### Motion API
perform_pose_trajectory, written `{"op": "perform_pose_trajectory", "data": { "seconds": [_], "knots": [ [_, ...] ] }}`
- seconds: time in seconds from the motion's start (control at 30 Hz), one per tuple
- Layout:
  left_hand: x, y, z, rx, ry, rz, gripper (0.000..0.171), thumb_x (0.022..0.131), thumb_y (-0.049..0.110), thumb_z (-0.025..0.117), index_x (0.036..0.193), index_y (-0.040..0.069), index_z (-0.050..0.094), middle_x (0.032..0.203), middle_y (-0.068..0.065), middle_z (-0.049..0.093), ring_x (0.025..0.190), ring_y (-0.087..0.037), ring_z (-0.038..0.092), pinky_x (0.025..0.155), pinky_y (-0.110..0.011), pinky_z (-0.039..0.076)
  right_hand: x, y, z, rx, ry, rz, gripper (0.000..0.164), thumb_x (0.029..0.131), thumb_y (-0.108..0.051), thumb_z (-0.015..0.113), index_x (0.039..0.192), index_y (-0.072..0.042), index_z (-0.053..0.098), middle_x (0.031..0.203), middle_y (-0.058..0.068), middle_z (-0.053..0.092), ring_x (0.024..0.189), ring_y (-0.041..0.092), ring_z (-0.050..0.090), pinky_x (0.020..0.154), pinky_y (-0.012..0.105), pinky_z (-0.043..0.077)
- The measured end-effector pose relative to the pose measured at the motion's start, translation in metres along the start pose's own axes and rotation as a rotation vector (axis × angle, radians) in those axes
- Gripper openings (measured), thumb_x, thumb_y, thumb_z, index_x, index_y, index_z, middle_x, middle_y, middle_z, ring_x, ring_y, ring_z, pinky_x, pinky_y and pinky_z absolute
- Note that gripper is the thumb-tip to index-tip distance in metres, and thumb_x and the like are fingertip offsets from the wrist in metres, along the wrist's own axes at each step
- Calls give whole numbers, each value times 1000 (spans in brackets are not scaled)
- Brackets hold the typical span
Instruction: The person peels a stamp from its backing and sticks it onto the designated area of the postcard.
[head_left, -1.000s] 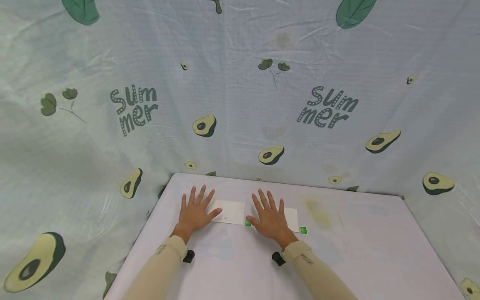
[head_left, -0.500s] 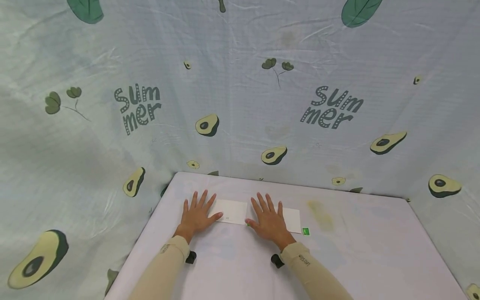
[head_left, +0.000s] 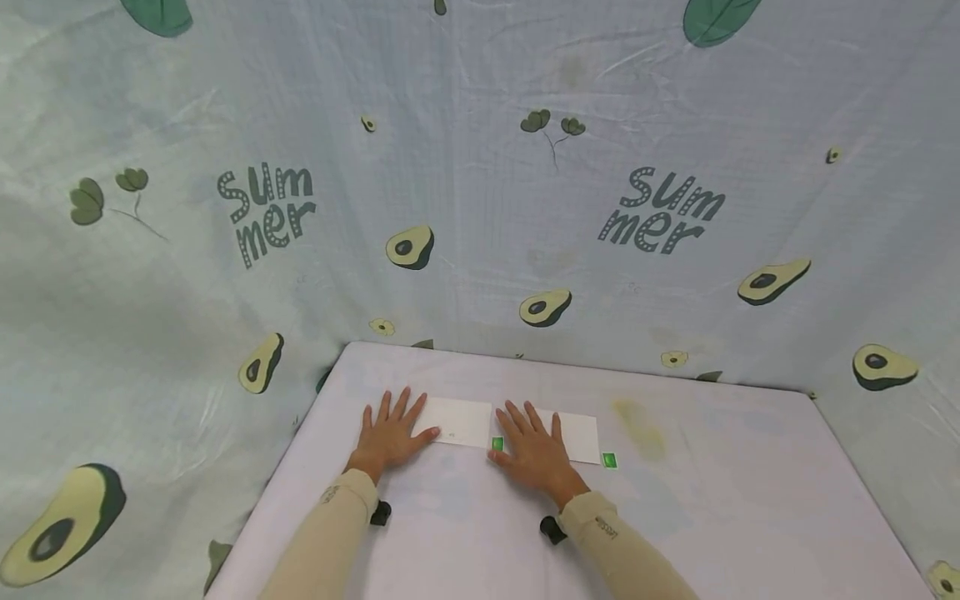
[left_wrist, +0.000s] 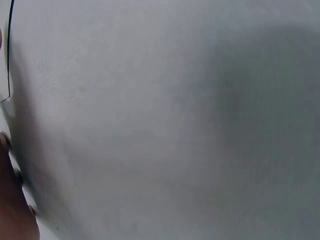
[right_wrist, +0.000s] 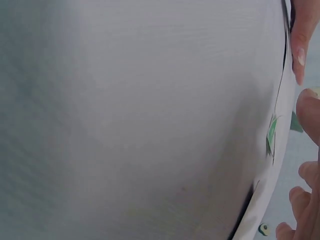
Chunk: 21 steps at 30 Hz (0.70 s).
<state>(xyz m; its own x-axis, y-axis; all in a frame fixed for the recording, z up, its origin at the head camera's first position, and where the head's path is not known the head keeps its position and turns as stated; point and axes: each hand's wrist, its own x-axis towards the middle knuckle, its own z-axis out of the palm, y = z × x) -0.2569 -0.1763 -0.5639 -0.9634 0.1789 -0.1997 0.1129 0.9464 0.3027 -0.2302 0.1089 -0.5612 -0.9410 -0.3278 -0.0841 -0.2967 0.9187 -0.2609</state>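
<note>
Two flat white cards lie side by side near the back of the table. My left hand point(head_left: 390, 437), fingers spread, rests at the left end of the left card point(head_left: 467, 422), its thumb over the card's lower edge. With fingers straight, my right hand point(head_left: 534, 457) covers the left part of the right card point(head_left: 582, 435). A small green square point(head_left: 498, 444) shows beside its thumb, by the left card's corner. Another green square point(head_left: 610, 460) lies at the right card's lower right corner. Neither hand grips anything. The wrist views show mostly bare tabletop, with parts of the hands at the edges.
The white table point(head_left: 720, 492) has a yellowish stain point(head_left: 640, 429) right of the cards. A pale curtain point(head_left: 480, 183) printed with avocados and "summer" hangs behind the table and along its sides. Small black devices point(head_left: 552, 530) sit under both wrists.
Both hands have come slightly down and back toward me, their fingers still spread. The green square by my right thumb, mostly covered half a second ago, shows again. The cards look unmoved.
</note>
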Motion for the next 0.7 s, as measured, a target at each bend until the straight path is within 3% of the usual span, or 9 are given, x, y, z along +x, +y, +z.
{"op": "perform_pose_trajectory", "data": {
  "seconds": [0.27, 0.47, 0.7],
  "knots": [
    [-3, -2, 1, 2, -8, -10, 84, 102, 70, 43, 167, 22, 24, 177, -14, 7, 162, -48, -2, 125, -74, -4, -1, -1, 6, 8, -10, -25, 75, 99, -60, 60, 162, -26, 38, 173, -3, 31, 163, 32, 22, 126, 75, 10],
    [4, -9, 6, -27, -39, -15, 89, 99, 75, 41, 168, 24, 18, 178, -11, -2, 163, -45, -12, 125, -71, -13, 0, -1, 5, 37, 9, -41, 63, 97, -54, 66, 153, -28, 54, 169, -2, 39, 162, 33, 26, 125, 75, 14],
    [2, -1, 0, -5, -38, -14, 85, 101, 71, 43, 168, 22, 21, 178, -13, 4, 163, -47, -5, 126, -73, -6, 3, -1, 9, 50, 37, -27, 53, 96, -51, 70, 143, -26, 66, 163, -3, 49, 160, 33, 31, 125, 74, 16]
  ]
}}
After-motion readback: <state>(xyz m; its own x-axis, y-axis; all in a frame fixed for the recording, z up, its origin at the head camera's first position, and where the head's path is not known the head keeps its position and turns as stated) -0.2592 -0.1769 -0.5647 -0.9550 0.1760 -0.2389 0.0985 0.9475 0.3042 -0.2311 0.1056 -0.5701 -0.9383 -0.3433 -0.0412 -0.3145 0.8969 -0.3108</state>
